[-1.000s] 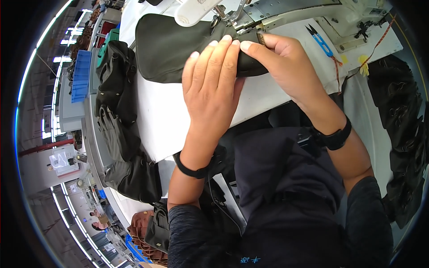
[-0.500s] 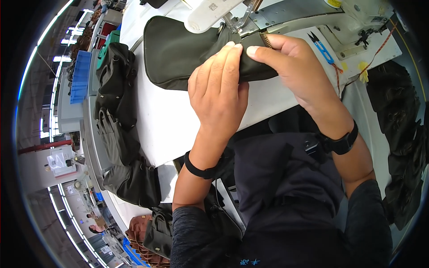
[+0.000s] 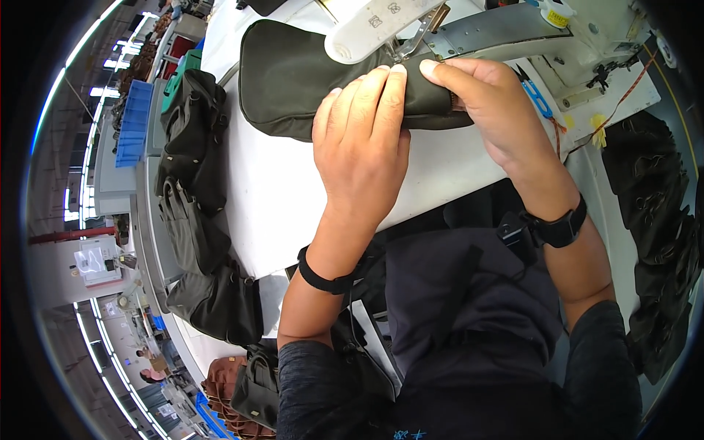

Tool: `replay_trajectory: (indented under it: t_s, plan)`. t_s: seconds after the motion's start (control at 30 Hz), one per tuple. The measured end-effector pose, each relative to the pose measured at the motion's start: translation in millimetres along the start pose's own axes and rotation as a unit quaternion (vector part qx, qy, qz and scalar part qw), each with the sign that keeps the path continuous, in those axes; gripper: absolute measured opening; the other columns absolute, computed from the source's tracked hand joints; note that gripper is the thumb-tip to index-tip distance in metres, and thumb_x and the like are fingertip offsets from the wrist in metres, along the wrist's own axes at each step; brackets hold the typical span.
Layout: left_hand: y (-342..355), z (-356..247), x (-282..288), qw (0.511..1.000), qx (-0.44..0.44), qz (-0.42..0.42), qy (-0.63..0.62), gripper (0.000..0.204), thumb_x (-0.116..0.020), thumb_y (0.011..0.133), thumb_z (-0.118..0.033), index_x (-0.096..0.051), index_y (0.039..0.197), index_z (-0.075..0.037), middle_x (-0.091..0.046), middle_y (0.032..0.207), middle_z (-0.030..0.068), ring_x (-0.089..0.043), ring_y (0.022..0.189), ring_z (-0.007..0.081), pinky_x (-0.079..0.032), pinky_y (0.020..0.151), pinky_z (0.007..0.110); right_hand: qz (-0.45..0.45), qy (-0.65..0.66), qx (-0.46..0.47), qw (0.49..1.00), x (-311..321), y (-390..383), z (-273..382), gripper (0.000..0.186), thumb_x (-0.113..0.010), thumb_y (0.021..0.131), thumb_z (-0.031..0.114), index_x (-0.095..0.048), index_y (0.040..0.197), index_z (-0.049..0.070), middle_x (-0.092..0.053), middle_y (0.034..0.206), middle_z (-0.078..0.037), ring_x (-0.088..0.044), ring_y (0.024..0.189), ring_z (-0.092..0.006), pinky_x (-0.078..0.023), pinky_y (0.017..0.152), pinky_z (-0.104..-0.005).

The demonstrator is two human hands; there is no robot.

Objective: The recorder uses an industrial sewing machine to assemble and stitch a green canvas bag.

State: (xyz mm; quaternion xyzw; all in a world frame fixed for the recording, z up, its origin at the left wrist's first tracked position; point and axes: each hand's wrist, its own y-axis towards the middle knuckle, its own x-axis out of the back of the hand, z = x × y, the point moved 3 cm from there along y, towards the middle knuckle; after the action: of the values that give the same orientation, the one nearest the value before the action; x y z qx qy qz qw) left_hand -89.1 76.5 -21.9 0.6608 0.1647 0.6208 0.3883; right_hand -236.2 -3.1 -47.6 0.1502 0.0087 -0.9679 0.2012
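I see both hands, left hand (image 3: 361, 147) and right hand (image 3: 490, 110), pressing the dark green cloth bag (image 3: 293, 77) under the white sewing machine (image 3: 381, 26), sewing seemingly only partway done.

We find bare white table (image 3: 271, 198) open left of our left hand (image 3: 363, 143), while the sewing machine head (image 3: 381, 26) and stacked dark bags (image 3: 194, 169) block beyond.

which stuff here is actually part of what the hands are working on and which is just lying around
In hand:
- dark green fabric bag, held by left hand and right hand
- sewing machine head over the bag's edge
- white table bearing the bag

Lying about:
- blue thread snips
- pile of dark bags at the left edge
- blue crate
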Motion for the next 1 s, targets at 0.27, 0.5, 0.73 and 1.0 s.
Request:
replay_trajectory:
  t_s: [0.27,0.5,0.73,1.0]
  plan:
    - [0,-3,-2,1.000,0.000,0.013,0.021,0.045,-0.069,0.081,-0.003,-0.069,0.126,-0.010,-0.069,0.123,0.0053,-0.064,0.116,0.0225,-0.042,0.108,0.049,-0.009,0.014,0.001,1.000,2,2,3,0.027,-0.066,0.098,0.023,-0.072,0.083,0.001,-0.061,0.072,0.005,-0.048,0.065,-0.0040,-0.040,0.059,-0.0254]
    - [-5,-5,1,0.998,0.013,0.010,0.058,0.054,-0.069,0.076,-0.001,-0.069,0.129,-0.013,-0.068,0.126,0.0018,-0.059,0.122,0.0221,-0.036,0.112,0.050,-0.064,-0.290,0.115,0.948,17,3,34,0.023,-0.064,0.096,0.025,-0.071,0.085,0.006,-0.058,0.064,0.000,-0.048,0.060,-0.0078,-0.039,0.056,-0.0288]
    - [-9,3,0,0.998,-0.002,0.013,0.067,0.061,-0.069,0.075,0.004,-0.067,0.133,-0.016,-0.067,0.131,-0.0017,-0.056,0.124,0.0227,-0.036,0.113,0.048,0.122,-0.059,-0.061,0.989,5,15,46,0.026,-0.057,0.100,0.015,-0.070,0.111,-0.005,-0.038,0.060,0.007,-0.040,0.054,-0.0065,-0.036,0.056,-0.0232]
    - [0,-3,2,0.997,-0.020,0.005,0.078,0.042,-0.063,0.086,-0.002,-0.071,0.126,-0.012,-0.070,0.123,-0.0010,-0.059,0.111,0.0194,-0.039,0.099,0.039,0.191,0.024,-0.029,0.981,25,25,65,0.027,-0.060,0.100,0.028,-0.069,0.093,0.003,-0.073,0.087,-0.006,-0.066,0.078,-0.0204,-0.050,0.064,-0.0399]
